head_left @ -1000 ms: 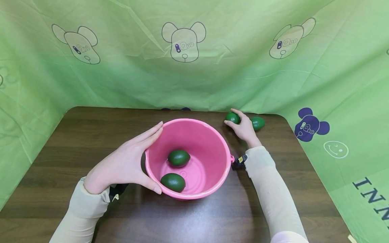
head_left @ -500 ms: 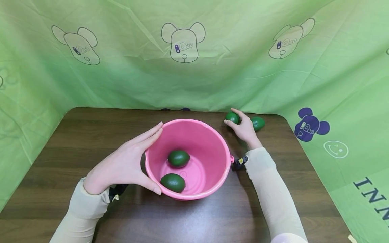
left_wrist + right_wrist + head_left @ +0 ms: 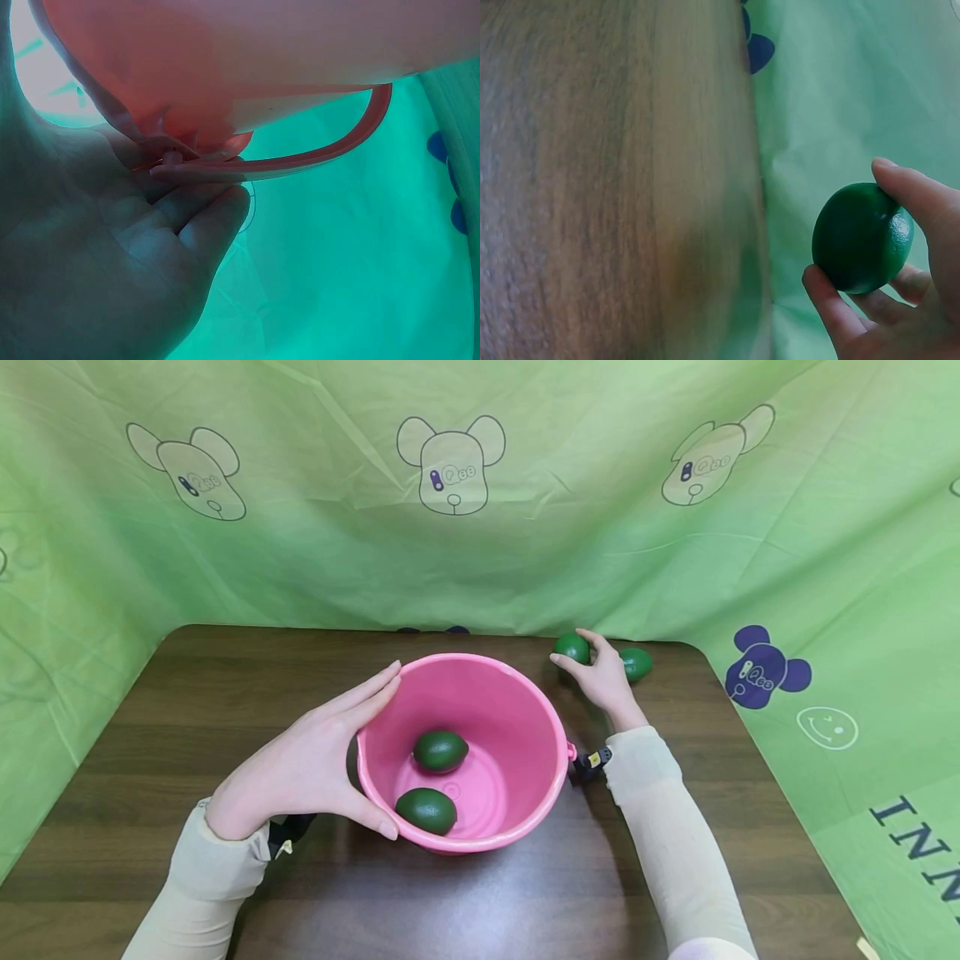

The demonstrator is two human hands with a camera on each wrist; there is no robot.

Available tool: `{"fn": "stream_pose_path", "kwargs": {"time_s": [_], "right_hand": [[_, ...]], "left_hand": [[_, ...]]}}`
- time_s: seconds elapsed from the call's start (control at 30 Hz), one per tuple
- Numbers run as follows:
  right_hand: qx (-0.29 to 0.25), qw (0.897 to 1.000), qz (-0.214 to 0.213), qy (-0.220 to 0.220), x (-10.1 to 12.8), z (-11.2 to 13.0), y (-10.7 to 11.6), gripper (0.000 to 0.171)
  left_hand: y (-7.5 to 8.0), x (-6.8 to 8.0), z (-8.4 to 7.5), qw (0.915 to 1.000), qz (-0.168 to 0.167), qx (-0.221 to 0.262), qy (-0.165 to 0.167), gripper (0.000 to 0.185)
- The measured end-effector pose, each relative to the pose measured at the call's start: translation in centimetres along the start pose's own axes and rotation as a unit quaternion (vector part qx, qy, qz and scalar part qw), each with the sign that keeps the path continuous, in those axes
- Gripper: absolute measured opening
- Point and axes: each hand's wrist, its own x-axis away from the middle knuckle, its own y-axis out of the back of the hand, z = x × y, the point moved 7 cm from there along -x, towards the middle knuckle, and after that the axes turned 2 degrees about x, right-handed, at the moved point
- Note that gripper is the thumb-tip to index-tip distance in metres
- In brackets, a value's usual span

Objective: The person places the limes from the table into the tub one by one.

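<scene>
A pink bucket (image 3: 555,727) stands on the table with two dark green limes inside, one lime (image 3: 441,751) towards the back and another lime (image 3: 426,811) near the front wall. My left hand (image 3: 307,760) holds the bucket's left side, fingers and thumb spread around the rim. In the left wrist view its palm lies by the joint of the bucket's pink handle (image 3: 322,156). At the back right, my right hand (image 3: 603,681) pinches a lime (image 3: 861,238) between thumb and fingers. Just right of that hand lies another lime (image 3: 637,665), partly hidden behind it.
The dark wooden table (image 3: 187,710) ends at the back against a green printed curtain (image 3: 315,543), which also runs along both sides. The bucket's right handle joint (image 3: 572,752) sits close to the right wrist's camera (image 3: 592,762).
My right hand has shifted very slightly left and raised its lime a little. The left hand and the bucket have stayed in place.
</scene>
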Motion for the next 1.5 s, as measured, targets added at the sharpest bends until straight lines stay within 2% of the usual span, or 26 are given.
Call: {"fn": "stream_pose_path", "kwargs": {"time_s": [0.4, 1.0, 1.5], "right_hand": [[-0.001, 1.0, -0.008, 0.018, 0.4, 1.1, 0.3, 0.086], [-0.007, 0.998, -0.026, 0.064, 1.7, 4.2, 0.8, 0.081], [-0.038, 0.994, -0.039, 0.098, 2.2, 6.3, 1.2, 0.076]], "left_hand": [[0.0, 0.0, 0.0, 1.0, -0.002, -0.001, 0.0, 0.145], [0.0, 0.0, 0.0, 1.0, 0.001, 0.005, -0.002, 0.145], [-0.1, 0.0, 0.1, 1.0, 0.001, 0.008, -0.002, 0.145]]}}
